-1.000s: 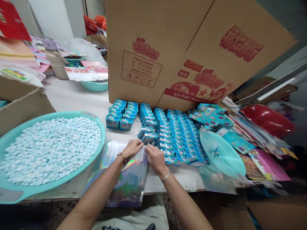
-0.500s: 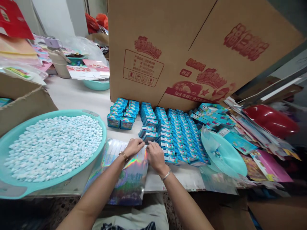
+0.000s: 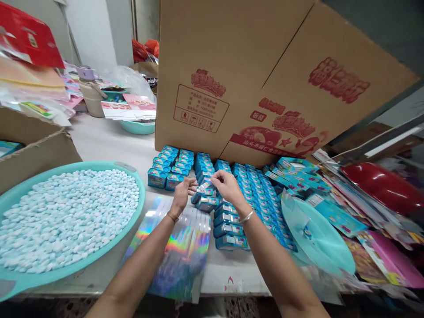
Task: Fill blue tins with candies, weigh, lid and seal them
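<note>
My right hand [image 3: 228,184] pinches a small shiny strip [image 3: 206,184], which looks like a clear sticker, over the row of small blue boxes [image 3: 208,203]. Just left of that strip, my left hand [image 3: 183,194] has its fingers stretched out and holds nothing that I can see. Below both hands lies a silvery rainbow-sheen sheet [image 3: 180,251] with pale strips across its upper part. More blue boxes [image 3: 232,229] stand in close rows under and beyond my right forearm, some with a pale strip on top.
At left a turquoise basin [image 3: 143,194] is full of pale blue candies [image 3: 76,216]. A large carton [image 3: 238,66] stands behind the boxes. A turquoise bowl [image 3: 331,234] with plastic film, flat blue packaging [image 3: 338,212] and a red glossy object [image 3: 380,183] lie at right. A bottle [image 3: 91,95] stands at back left.
Both hands have moved away from the silvery sheet, up and forward to the blue boxes. They have drawn apart, and the strip now shows in my right fingers. The view has shifted slightly.
</note>
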Available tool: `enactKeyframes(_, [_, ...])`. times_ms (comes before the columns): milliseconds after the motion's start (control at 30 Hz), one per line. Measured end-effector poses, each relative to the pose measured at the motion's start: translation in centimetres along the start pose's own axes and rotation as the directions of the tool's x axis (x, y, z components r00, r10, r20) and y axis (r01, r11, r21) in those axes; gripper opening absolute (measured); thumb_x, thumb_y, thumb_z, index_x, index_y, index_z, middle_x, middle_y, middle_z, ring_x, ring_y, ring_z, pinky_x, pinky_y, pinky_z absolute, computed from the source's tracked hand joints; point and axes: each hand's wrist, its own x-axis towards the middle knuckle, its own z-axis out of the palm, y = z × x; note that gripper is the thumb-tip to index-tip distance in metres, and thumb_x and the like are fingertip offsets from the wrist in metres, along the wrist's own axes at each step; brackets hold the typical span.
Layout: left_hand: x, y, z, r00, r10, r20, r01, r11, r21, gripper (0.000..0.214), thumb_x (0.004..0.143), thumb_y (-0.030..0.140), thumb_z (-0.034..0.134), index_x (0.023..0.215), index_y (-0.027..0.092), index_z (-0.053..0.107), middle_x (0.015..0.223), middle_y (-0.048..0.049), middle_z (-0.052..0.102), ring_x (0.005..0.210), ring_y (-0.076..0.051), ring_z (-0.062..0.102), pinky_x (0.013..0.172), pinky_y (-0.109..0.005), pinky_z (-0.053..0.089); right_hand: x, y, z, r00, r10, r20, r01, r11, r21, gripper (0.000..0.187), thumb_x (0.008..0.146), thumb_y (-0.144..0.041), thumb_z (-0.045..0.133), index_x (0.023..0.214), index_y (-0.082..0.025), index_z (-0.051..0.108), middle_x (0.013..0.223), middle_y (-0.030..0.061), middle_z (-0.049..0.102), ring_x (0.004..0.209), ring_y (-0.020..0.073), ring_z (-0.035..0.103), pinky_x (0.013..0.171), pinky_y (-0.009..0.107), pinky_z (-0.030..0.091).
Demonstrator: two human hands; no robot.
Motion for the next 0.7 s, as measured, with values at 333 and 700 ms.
enactKeyframes(333, [8.5, 0.3, 4.2, 0.996, 0.084, -0.026, -0.051, 0.795, 0.604, 0.04, 0.092, 0.041, 0.04, 0.071, 0.016, 0.063, 0.074, -0.0094, 0.065, 0.078, -0.023, 0.062, 0.076, -0.037, 0.046, 10.2, 6.6, 3.1, 0.977, 0.205, -0.063, -0.21, 0.974, -0.083, 0.012, 0.075, -0.027, 0.053, 0.068, -0.02, 0.06, 0.064, -0.0006, 0.064, 0.062, 0.0144, 0.057, 0.058, 0.024, 0.04])
enactKeyframes(700, [12.1, -0.9, 5.1, 0.941, 0.289, 0.175, -0.201, 0.06, 0.978, 0.037, 0.09, 0.022, 0.039, 0.081, 0.013, 0.074, 0.101, -0.0176, 0.064, 0.112, -0.036, 0.049, 0.106, -0.066, 0.019, 12.1, 9.5, 5.9, 0.948, 0.269, -0.167, -0.313, 0.88, -0.358, 0.019, 0.086, -0.026, 0.05, 0.079, -0.019, 0.067, 0.103, 0.0131, 0.062, 0.103, 0.0275, 0.054, 0.081, 0.034, 0.04])
